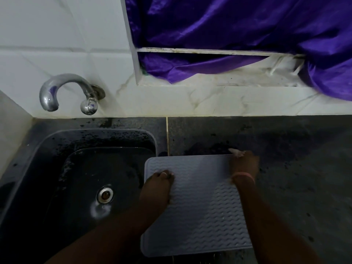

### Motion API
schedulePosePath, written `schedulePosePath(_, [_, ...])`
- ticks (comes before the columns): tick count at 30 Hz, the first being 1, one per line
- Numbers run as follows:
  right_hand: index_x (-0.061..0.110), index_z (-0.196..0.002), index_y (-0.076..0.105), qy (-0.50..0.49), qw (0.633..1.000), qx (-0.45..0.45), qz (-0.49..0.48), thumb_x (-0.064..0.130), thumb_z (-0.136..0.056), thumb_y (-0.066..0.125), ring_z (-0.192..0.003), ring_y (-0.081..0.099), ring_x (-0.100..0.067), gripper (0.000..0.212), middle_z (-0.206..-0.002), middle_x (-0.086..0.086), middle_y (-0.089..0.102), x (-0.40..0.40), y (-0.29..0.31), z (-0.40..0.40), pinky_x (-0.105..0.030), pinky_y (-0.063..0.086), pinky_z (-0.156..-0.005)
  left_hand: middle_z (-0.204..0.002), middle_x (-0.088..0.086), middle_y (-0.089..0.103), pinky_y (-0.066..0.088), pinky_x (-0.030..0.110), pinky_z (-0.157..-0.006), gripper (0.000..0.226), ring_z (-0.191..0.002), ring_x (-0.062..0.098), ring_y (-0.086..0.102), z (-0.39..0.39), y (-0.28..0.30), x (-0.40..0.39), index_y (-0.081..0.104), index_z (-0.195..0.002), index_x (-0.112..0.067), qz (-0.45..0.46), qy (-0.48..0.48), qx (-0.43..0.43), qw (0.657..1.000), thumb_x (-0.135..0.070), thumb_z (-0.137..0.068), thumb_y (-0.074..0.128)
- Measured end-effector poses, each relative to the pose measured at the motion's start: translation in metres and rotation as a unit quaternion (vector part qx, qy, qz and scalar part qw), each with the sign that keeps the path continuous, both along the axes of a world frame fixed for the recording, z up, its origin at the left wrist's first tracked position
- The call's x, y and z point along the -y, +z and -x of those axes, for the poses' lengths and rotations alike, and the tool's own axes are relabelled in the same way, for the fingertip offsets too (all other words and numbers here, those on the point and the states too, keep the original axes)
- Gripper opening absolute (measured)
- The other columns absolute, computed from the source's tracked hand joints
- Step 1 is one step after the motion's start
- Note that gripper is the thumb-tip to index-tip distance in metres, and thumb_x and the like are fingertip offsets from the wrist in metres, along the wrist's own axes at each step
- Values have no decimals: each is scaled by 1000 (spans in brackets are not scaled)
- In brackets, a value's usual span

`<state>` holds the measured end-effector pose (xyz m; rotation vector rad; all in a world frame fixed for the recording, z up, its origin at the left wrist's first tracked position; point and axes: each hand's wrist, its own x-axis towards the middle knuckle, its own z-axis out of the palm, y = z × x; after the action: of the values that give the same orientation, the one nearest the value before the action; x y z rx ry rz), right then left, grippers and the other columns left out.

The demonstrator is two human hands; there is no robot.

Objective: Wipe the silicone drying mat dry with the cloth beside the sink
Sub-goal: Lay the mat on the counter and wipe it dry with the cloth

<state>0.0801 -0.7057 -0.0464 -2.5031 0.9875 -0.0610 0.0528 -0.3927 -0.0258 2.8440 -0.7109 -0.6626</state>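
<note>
At far left a chrome tap [66,92] curves out of the white tiled wall [57,35] above a dark sink [57,168], whose basin is wet and spotted, with a round metal drain [105,194] near its middle. Just right of the sink, on the dark counter [285,168], lies the grey mat [200,206], ribbed with a wavy pattern; its left edge overhangs the sink's rim a little, and its near edge reaches toward the counter's front.

The left hand [158,187] rests on the mat's left side near the far corner, fingers laid fairly flat and pressing down, a ring on one finger; it grasps nothing that shows.

The right hand [245,162] sits at the mat's far right corner, partly over the mat and partly over the counter. Its fingers are curled around a pale cloth [236,152], of which only a small bit pokes out on the far side of the hand, touching the mat's far edge. A pink band [243,176] circles that wrist.

Above the counter on the right, a purple drape [228,25] hangs over a white window frame [209,50] and spills onto the tiled ledge [228,96].
</note>
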Motion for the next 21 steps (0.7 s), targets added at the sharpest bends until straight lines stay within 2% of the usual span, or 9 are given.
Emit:
schedulePosePath(1, [14,-116,69,-48,998,11,-27,26,-89,45,-101,64,-36,37,-115,-18,67,8,-3,6,-33,47,-87,-166,6,17,23,37,-121,88,-150,28,22,0,-2,1,18,-160,-18,2,1,-3,1000,-29,-90,70])
schedulePosePath(3, [2,-103,69,-81,996,-5,-44,25,-85,56,-101,64,-39,31,-108,-23,67,2,-6,11,-39,52,-87,-166,6,16,23,36,-121,88,-150,28,21,0,-3,2,17,-160,-17,1,1,-7,1000,-27,-90,70])
schedulePosePath(5, [2,-95,70,-95,994,-5,-59,24,-85,60,-98,66,-36,25,-103,-21,70,-21,-2,7,-36,53,-80,-166,6,16,21,35,-121,86,-150,28,20,-1,-4,2,18,-160,-17,1,-3,-5,1000,-26,-91,68])
schedulePosePath(7, [2,-92,70,-85,993,1,-78,24,-91,56,-95,67,-34,26,-100,-18,71,-54,1,3,-33,49,-74,-165,6,18,21,36,-121,82,-150,27,22,-1,-3,2,19,-159,-17,0,-1,-6,1000,-27,-92,65])
schedulePosePath(10, [6,-102,68,-38,994,-1,-102,21,-91,52,-94,65,-31,24,-107,-14,68,-111,4,0,-33,53,-78,-161,7,26,33,39,-117,77,-145,26,31,-3,-1,8,26,-156,-18,1,17,-28,999,-26,-91,66])
schedulePosePath(13, [9,-114,64,77,988,-14,-136,17,-90,56,-106,60,-31,26,-117,-12,59,-164,11,-4,-29,45,-83,-153,6,40,44,37,-108,66,-135,23,45,-4,1,13,35,-151,-18,28,57,-24,998,-30,-93,63])
schedulePosePath(16, [8,-110,64,163,975,-17,-151,16,-85,62,-104,62,-31,26,-116,-12,60,-191,13,-3,-32,49,-87,-147,6,49,47,31,-102,56,-126,21,55,4,6,10,44,-148,-15,60,75,1,995,-34,-97,56])
schedulePosePath(19, [15,-94,72,244,956,-14,-165,22,-76,67,-89,69,-26,20,-95,-8,72,-172,12,-5,-27,52,-74,-155,5,41,40,32,-109,55,-134,22,49,6,12,7,38,-152,-17,51,58,0,997,-25,-100,52])
schedulePosePath(21, [17,-91,76,239,960,13,-143,22,-79,65,-81,71,-24,17,-86,-5,75,-139,10,-10,-25,54,-68,-163,6,25,34,37,-116,68,-147,27,33,4,11,3,26,-157,-21,27,38,-23,999,-22,-97,58])
